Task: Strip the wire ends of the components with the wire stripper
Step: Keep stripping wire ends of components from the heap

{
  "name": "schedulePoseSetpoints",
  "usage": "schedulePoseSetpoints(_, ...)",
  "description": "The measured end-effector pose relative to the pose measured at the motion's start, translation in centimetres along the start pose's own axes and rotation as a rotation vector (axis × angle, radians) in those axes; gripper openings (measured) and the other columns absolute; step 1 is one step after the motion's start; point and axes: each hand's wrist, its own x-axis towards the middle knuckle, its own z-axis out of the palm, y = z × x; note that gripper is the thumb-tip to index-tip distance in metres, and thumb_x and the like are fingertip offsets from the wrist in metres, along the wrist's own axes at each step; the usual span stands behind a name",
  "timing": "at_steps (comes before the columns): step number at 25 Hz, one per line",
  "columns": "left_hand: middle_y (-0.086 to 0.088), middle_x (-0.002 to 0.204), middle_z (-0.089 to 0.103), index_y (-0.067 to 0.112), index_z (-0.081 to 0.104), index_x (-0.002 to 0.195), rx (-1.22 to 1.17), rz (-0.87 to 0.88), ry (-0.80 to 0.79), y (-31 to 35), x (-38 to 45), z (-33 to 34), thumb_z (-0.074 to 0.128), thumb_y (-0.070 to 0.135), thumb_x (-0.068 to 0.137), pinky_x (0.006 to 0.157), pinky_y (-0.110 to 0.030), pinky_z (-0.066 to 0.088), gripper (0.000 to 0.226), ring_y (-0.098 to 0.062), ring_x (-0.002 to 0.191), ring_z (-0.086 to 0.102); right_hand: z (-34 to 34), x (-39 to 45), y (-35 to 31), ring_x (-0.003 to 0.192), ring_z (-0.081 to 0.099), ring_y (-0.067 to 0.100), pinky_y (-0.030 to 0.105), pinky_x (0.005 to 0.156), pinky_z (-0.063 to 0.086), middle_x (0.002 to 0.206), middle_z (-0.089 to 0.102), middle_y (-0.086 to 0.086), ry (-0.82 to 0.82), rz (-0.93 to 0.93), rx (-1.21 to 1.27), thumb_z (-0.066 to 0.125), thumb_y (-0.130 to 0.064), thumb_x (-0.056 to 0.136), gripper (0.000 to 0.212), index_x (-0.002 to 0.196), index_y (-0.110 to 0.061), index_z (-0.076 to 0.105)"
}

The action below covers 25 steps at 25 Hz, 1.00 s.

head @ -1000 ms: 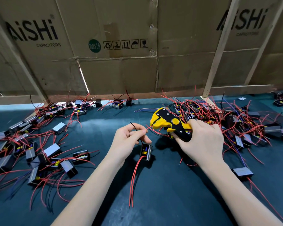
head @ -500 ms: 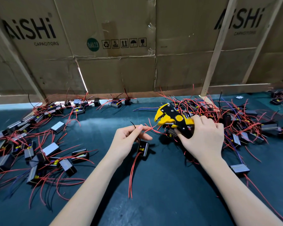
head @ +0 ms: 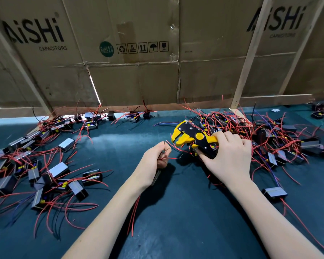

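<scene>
My right hand [head: 227, 157] grips the handles of the yellow and black wire stripper [head: 192, 138], whose jaws gape toward the left. My left hand [head: 153, 163] is curled round the wires of one small black component [head: 156, 177], which is mostly hidden under the hand. A short black wire end [head: 163, 142] sticks up between its fingertips, and a red wire end [head: 173, 158] points right toward the stripper, a little below the jaws. Two long red wires [head: 134, 214] trail from that component toward me.
A scatter of components with red wires [head: 45, 176] covers the dark green mat [head: 185, 221] at the left. A dense pile of components [head: 269, 135] lies behind my right hand. One single component [head: 274, 192] sits beside my right forearm. Cardboard sheets [head: 131, 83] wall off the back.
My left hand has closed round the component and its wires and turned, so the part is now hidden beneath it. The stripper has drawn back from the wire with its jaws parted.
</scene>
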Motion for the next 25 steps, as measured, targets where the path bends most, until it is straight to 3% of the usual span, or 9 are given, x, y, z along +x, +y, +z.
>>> schedulePoseSetpoints(6, 0.011, 0.062, 0.033, 0.015, 0.039, 0.067, 0.164, 0.094, 0.007, -1.0, 0.0, -0.6, 0.037, 0.024, 0.103, 0.051, -0.019, 0.023, 0.036, -0.008, 0.054, 0.026, -0.2, 0.0, 0.2, 0.082, 0.057, 0.028, 0.038, 0.076, 0.031, 0.085, 0.062, 0.001, -0.026, -0.002, 0.023, 0.073, -0.062, 0.070, 0.053, 0.093, -0.016, 0.063)
schedulePoseSetpoints(12, 0.000, 0.064, 0.037, 0.021, 0.040, 0.058, 0.262, 0.089, -0.045, -1.1, 0.4, -0.7, 0.042, 0.028, 0.090, 0.051, -0.017, 0.026, 0.033, -0.009, 0.055, 0.029, -0.5, 0.2, 0.1, 0.084, 0.056, 0.030, 0.039, 0.078, 0.033, 0.086, 0.061, 0.002, -0.052, -0.078, 0.048, 0.064, -0.062, 0.071, 0.053, 0.093, -0.015, 0.063)
schedulePoseSetpoints(18, 0.009, 0.053, 0.046, 0.025, 0.048, 0.046, 0.250, 0.027, -0.017, -1.1, 0.5, -0.5, 0.044, 0.030, 0.084, 0.052, -0.016, 0.031, 0.039, -0.004, 0.048, 0.032, -1.0, 0.2, -0.1, 0.083, 0.056, 0.030, 0.040, 0.077, 0.034, 0.086, 0.063, 0.002, -0.056, -0.112, 0.082, 0.046, -0.070, 0.073, 0.062, 0.092, -0.014, 0.064)
schedulePoseSetpoints(22, -0.002, 0.054, 0.047, 0.022, 0.054, 0.045, 0.254, -0.012, -0.009, -0.9, 0.5, -0.6, 0.045, 0.034, 0.083, 0.055, -0.023, 0.032, 0.041, -0.008, 0.048, 0.034, -1.2, 0.4, -0.1, 0.083, 0.058, 0.029, 0.040, 0.077, 0.037, 0.086, 0.063, 0.001, -0.058, -0.136, 0.103, 0.053, -0.067, 0.073, 0.057, 0.092, -0.014, 0.064)
schedulePoseSetpoints(25, -0.007, 0.052, 0.038, 0.020, 0.061, 0.047, 0.270, -0.015, -0.027, -0.8, 0.3, -0.6, 0.044, 0.033, 0.085, 0.051, -0.018, 0.030, 0.044, -0.007, 0.046, 0.032, -1.3, 0.5, 0.1, 0.078, 0.059, 0.029, 0.040, 0.074, 0.037, 0.082, 0.064, 0.001, -0.046, -0.168, 0.082, 0.059, -0.062, 0.071, 0.051, 0.088, -0.014, 0.065)
